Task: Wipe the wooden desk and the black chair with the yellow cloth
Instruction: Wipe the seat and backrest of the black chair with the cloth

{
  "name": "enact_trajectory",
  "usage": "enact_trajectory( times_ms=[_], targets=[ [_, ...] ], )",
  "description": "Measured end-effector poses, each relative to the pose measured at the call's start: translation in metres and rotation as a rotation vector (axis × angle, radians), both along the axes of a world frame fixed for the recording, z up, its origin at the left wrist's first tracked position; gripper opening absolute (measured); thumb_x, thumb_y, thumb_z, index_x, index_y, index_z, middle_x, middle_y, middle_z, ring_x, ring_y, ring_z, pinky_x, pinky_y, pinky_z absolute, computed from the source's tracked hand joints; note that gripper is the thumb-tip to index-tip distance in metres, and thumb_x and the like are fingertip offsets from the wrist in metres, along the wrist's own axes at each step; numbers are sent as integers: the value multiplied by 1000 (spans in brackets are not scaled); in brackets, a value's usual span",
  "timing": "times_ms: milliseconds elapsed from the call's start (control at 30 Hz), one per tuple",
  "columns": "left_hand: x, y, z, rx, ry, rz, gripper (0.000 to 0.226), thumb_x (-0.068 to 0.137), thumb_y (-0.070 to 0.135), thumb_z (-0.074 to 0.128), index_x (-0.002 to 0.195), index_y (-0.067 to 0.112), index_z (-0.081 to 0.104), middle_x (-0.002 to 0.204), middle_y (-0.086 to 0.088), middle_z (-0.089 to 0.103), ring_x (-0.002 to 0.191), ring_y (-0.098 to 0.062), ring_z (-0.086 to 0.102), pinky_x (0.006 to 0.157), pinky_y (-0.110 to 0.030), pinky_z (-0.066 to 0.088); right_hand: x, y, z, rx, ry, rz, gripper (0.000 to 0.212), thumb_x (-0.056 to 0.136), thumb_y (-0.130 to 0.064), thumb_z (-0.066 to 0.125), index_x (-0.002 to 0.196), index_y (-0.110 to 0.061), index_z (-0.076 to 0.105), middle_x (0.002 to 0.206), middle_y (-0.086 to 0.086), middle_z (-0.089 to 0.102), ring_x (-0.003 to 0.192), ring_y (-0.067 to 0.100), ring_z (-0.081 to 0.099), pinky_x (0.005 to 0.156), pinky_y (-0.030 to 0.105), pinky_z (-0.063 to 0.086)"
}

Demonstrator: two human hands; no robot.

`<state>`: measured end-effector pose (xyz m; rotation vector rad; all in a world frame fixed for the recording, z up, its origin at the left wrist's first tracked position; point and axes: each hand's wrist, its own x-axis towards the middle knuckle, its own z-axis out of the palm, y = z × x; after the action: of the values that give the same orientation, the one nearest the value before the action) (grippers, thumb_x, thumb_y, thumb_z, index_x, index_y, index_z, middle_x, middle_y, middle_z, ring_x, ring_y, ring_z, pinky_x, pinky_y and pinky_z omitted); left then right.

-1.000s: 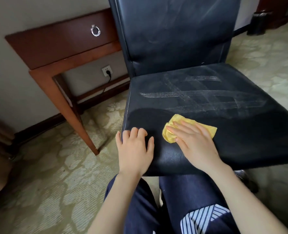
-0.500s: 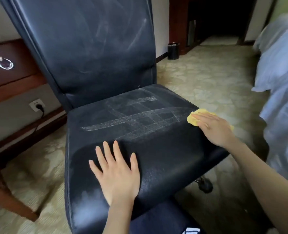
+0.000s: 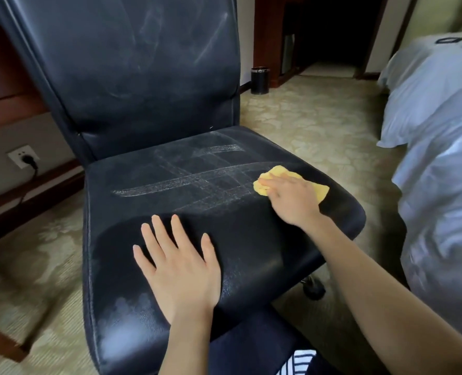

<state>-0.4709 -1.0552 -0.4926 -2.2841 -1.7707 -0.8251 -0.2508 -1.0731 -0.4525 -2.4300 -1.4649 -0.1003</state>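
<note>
The middle of the view is filled by the black chair [image 3: 132, 85], whose tall backrest is seen toward 12 o'clock and whose seat is spread below it; dusty streaks are seen on the backrest, pale crossed streaks on the middle of the seat, and a whitish patch at the seat's 7 o'clock corner. A bed [image 3: 435, 158] with pale rumpled bedding is seen at 3 o'clock, apart from the chair. Patterned carpet [image 3: 319, 125] is laid around both. The wooden desk [image 3: 5, 85] is found at 9 to 10 o'clock, partly hidden behind the backrest, against the wall. The left hand [image 3: 181, 269] is laid flat on the front of the seat at 6 o'clock, with fingers straight and spread and nothing held. The right hand [image 3: 292, 198] is placed on the seat at 3 o'clock, and the yellow cloth [image 3: 320, 190] is pressed beneath its extended fingers, not clenched. The cloth is bunched against the leather near the seat's right edge, at the right-hand end of the streaks. A black bin [image 3: 260, 80] is stood on the floor at 1 o'clock. A wall socket [image 3: 23, 157] with a plug is seen at 9 o'clock.
</note>
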Motion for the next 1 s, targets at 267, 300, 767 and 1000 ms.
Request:
enact_trajectory(
  times_ms=[267, 300, 767, 1000],
  targets=[
    [-7, 4, 1, 14, 3, 12, 61, 90, 43, 31, 136, 6, 48, 146, -24, 38, 139, -39, 29, 111, -53, 12, -100, 9, -11, 104, 18, 483, 41, 97, -32, 34, 132, -35, 53, 142, -12, 47, 136, 11, 36, 112, 37, 20],
    [-8, 5, 1, 15, 2, 12, 61, 91, 43, 30, 136, 6, 48, 146, -23, 38, 139, -39, 28, 111, -53, 12, -101, 8, -14, 130, 25, 519, 42, 94, -33, 33, 130, -34, 56, 140, -9, 51, 135, 12, 39, 112, 38, 23],
    [-11, 6, 3, -20, 14, 37, 65, 90, 49, 25, 136, 9, 48, 147, -22, 38, 140, -37, 25, 112, -51, 6, -26, -81, -45, 166, -213, 426, 42, 96, -34, 33, 133, -34, 51, 140, -9, 49, 135, 10, 37, 109, 34, 26],
    [-11, 7, 5, -19, 11, 29, 66, 90, 49, 25, 134, 7, 50, 145, -22, 41, 139, -38, 28, 111, -51, 6, 18, -100, -52, 260, -97, 206, 45, 99, -42, 23, 139, -31, 41, 145, -10, 41, 139, 9, 29, 112, 35, 24]
  ],
)
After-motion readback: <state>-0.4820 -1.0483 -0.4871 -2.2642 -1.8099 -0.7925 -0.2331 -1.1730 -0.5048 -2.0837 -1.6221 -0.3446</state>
